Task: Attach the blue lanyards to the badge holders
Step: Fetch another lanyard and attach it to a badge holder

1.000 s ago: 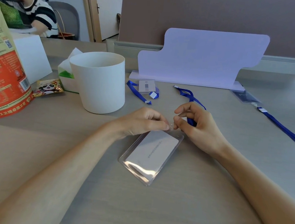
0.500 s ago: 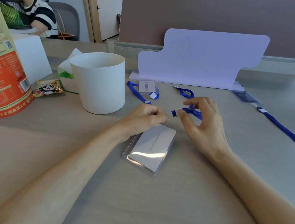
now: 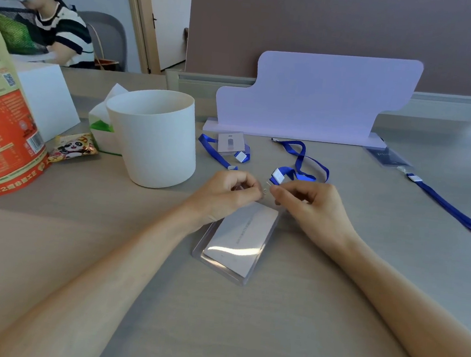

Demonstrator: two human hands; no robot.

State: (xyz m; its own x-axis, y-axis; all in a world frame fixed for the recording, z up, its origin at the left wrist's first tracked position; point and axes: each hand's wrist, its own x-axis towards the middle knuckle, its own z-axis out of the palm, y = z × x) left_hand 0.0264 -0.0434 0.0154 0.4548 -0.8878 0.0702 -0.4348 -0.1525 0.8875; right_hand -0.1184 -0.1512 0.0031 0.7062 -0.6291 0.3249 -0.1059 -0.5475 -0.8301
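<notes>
Both forearms come in from the near edge and meet in the middle. The left hand (image 3: 227, 194) is curled, its fingertips pinched together. The right hand (image 3: 308, 206) is also curled, thumb and forefinger pinched, almost touching the left fingertips.

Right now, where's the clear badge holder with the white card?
In the head view, the badge holder lies centre table, its top under both hands, the white tub beyond to its left.

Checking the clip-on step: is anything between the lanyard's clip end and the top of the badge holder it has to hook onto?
Nothing visible. The right hand pinches the lanyard by its clip end, and the left hand grips the top of the badge holder. Only a small open gap lies between the fingertips. The white cup stands off to the left.
</notes>
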